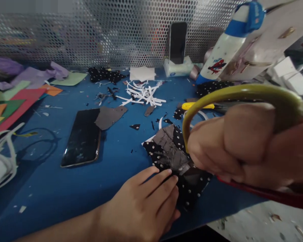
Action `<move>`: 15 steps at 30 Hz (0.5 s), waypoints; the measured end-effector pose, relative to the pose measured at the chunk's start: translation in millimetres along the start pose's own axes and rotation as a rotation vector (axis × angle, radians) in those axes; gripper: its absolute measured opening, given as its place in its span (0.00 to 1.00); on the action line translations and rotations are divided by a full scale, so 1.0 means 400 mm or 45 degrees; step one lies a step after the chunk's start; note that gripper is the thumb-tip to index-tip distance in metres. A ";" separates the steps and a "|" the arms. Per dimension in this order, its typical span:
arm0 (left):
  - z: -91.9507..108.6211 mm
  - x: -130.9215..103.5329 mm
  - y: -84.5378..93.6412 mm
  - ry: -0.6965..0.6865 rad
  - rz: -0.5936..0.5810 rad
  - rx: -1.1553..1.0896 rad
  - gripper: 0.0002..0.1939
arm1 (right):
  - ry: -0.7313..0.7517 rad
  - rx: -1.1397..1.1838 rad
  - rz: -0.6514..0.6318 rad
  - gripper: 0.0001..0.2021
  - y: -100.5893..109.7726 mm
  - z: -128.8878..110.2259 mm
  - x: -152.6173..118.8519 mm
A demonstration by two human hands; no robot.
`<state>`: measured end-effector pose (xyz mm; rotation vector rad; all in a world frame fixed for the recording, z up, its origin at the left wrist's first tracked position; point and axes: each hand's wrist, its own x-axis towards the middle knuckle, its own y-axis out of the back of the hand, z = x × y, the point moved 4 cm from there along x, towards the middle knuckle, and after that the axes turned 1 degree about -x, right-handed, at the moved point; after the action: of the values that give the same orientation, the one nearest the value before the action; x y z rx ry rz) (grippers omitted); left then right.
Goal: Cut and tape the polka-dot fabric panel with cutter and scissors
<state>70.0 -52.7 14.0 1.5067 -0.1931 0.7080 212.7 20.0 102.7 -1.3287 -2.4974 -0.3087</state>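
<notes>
A black piece with white dots and grey patches (pixel 178 156) lies at the front right of the blue table. My left hand (pixel 147 201) rests on its lower left edge, palm down, fingers stretched out. Above its right side is my right hand (pixel 232 144), closed and close to the camera. That hand is wrapped round a tool with a large curved yellow-green handle (pixel 242 91); the tool's working end is hidden behind the hand. Part of a red edge shows beneath the right hand.
A black phone (pixel 83 137) lies left of centre, a grey scrap (pixel 109 117) over its corner. White paper strips (pixel 143 93), a yellow-handled cutter (pixel 198 106), a bottle (pixel 223 47) and an upright phone (pixel 178 42) stand or lie further back. Coloured sheets (pixel 17 107) and white cables (pixel 8 151) are left.
</notes>
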 end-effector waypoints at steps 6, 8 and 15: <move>0.003 -0.001 -0.004 -0.006 -0.037 0.032 0.14 | 0.063 0.127 -0.009 0.30 0.003 -0.001 -0.007; 0.003 -0.001 -0.003 -0.006 -0.034 0.037 0.14 | 0.087 0.110 -0.049 0.30 0.004 -0.005 -0.010; 0.003 -0.002 -0.006 -0.012 -0.024 0.028 0.13 | 0.197 0.207 0.016 0.32 -0.003 -0.001 -0.012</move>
<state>71.3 -53.8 11.7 1.5316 -0.1783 0.6897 214.2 15.5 101.4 -1.2083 -2.3311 -0.1931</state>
